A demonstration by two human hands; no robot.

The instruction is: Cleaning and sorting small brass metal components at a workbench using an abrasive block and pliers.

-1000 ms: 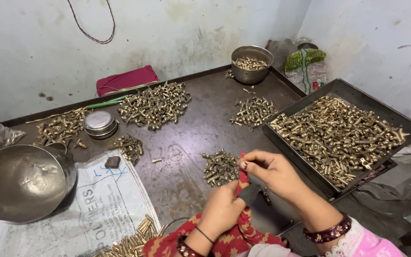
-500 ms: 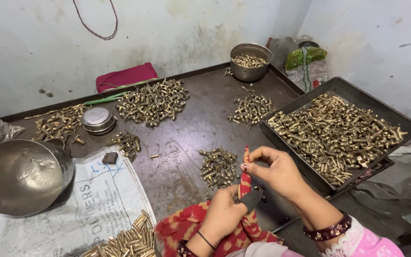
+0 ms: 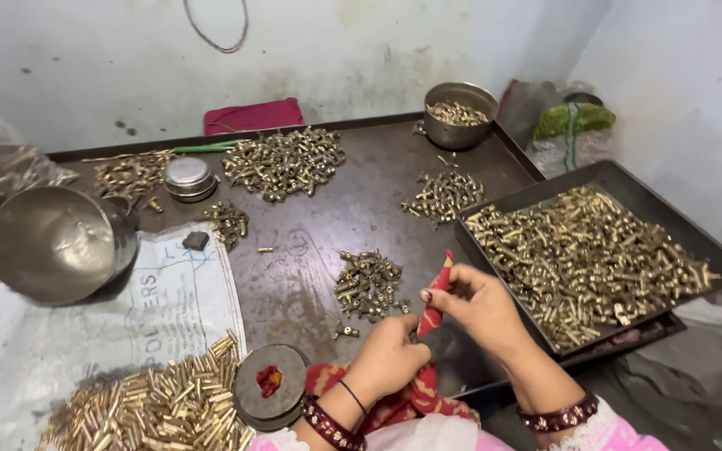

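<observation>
My left hand (image 3: 388,357) is closed around the lower part of a red tool handle (image 3: 434,302) that stands nearly upright. My right hand (image 3: 480,307) pinches the same handle higher up, fingers curled around it beside the tray's near-left corner. A small heap of brass fittings (image 3: 367,284) lies on the dark metal table just left of the hands. One loose brass piece (image 3: 345,331) sits close to my left hand. Whatever sits between my palms is hidden.
A black tray of brass parts (image 3: 716,266) stands at the right. More brass heaps (image 3: 284,161) and a steel bowl (image 3: 459,114) lie farther back. A large steel bowl (image 3: 53,242), a printed sack, brass tubes (image 3: 156,405) and a round lid (image 3: 271,386) sit at the left.
The view has tilted downward, bringing the brass tubes and round lid into sight. Both hands have stayed together on the red handle, which now stands more upright.
</observation>
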